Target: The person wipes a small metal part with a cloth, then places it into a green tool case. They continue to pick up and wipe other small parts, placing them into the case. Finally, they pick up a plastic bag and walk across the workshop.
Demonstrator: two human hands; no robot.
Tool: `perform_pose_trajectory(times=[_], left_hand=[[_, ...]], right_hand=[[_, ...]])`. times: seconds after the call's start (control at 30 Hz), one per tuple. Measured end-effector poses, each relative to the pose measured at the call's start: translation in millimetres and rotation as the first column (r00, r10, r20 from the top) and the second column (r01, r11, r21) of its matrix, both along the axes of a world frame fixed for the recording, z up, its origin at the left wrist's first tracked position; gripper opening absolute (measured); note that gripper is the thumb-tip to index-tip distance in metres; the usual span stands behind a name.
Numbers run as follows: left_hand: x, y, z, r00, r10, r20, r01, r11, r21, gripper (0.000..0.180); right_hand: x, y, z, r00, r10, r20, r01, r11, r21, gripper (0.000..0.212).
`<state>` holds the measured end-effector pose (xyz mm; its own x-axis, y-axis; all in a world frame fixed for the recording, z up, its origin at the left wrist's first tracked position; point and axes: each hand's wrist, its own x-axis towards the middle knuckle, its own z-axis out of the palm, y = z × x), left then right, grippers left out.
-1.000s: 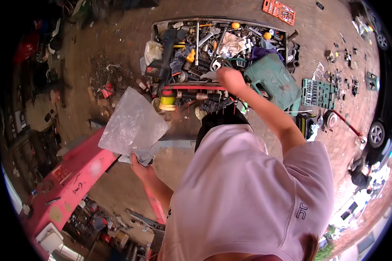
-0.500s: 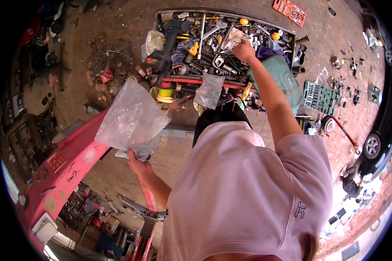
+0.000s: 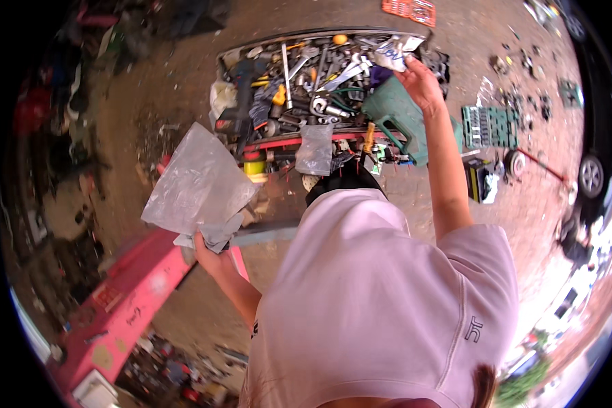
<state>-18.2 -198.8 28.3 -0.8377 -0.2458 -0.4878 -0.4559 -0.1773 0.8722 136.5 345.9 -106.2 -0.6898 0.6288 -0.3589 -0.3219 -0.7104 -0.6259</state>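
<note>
My left hand (image 3: 209,251) is closed around the lower edge of a clear plastic bag (image 3: 196,180) and some crumpled grey cloth-like pieces (image 3: 219,232). The bag spreads upward, away from the hand. At the far right of the tool tray, my right hand (image 3: 421,83) pinches a crumpled white packet (image 3: 389,57) with dark markings, held above the tools. Beneath it lie wrenches (image 3: 348,73), sockets and a purple cloth (image 3: 379,76). A green plastic case (image 3: 404,115) rests under my right forearm.
The tool tray (image 3: 279,144) has a red front edge, with another clear bag (image 3: 314,149) hanging over it. A black power tool (image 3: 245,102) lies on its left side. A pink beam (image 3: 132,292) slants at left; a green socket set (image 3: 489,127) lies on the floor at right.
My right hand has moved right, lifting the white packet from among the tools to the tray's far right corner. My left hand still holds the bag, nearly in place. The view has shifted slightly.
</note>
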Motion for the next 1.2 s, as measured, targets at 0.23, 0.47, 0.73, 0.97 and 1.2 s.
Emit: perform_pose_trajectory(times=[0.23, 0.47, 0.73, 0.97, 1.2], left_hand=[[-46.7, 23.3, 4.1, 0.959, -0.279, -0.052, 0.282, 0.955, 0.095, 0.035], [-76.0, 33.2, -17.6, 0.932, -0.356, -0.062, 0.361, 0.924, 0.128, 0.037], [-84.0, 17.4, -31.5, 0.912, -0.381, -0.15, 0.402, 0.902, 0.159, 0.036], [-65.4, -18.1, -29.9, 0.949, -0.25, -0.193, 0.278, 0.951, 0.133, 0.039], [-22.7, -42.0, -15.3, 0.998, -0.02, -0.058, 0.029, 0.987, 0.158, 0.038]], right_hand=[[87.7, -69.6, 44.6, 0.993, -0.116, 0.022, 0.113, 0.989, 0.094, 0.02], [208.7, -148.2, 42.8, 0.886, -0.176, 0.43, 0.051, 0.957, 0.286, 0.027], [352.6, -234.4, -40.2, 0.272, -0.347, 0.898, -0.071, 0.923, 0.378, 0.044], [218.7, -186.3, -10.8, 0.476, -0.232, 0.849, -0.487, 0.734, 0.473, 0.028], [-22.9, -145.0, -17.9, 0.595, -0.229, 0.77, -0.773, 0.099, 0.626, 0.035]])
